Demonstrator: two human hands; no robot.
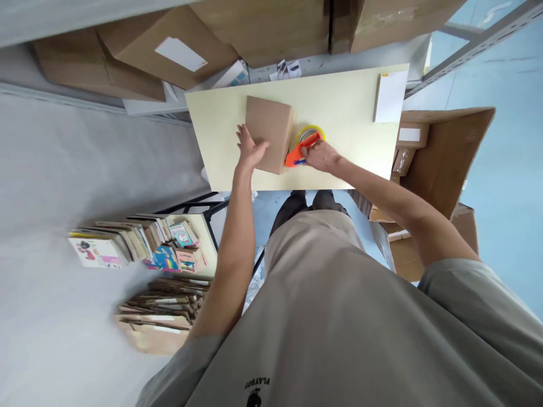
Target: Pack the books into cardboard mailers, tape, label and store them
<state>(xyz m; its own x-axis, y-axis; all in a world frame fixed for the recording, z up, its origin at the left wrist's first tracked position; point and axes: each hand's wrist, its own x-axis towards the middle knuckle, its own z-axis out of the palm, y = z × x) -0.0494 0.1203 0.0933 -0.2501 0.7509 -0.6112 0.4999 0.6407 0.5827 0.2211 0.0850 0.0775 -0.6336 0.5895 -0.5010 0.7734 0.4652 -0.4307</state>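
A small brown cardboard box point(271, 125) lies on the pale yellow table point(339, 96). My left hand point(249, 150) rests flat on the box's near left corner, fingers spread. Against the right side of the box, my right hand point(321, 156) grips an orange tape dispenser point(299, 150) with a yellow-rimmed tape roll point(311, 133).
A white pad point(390, 96) lies at the table's far right corner. Large cardboard boxes point(178, 45) stack behind the table, and an open carton point(445, 152) stands to its right. Stacked books point(136, 240) and flat cardboard point(165, 316) sit low on the left.
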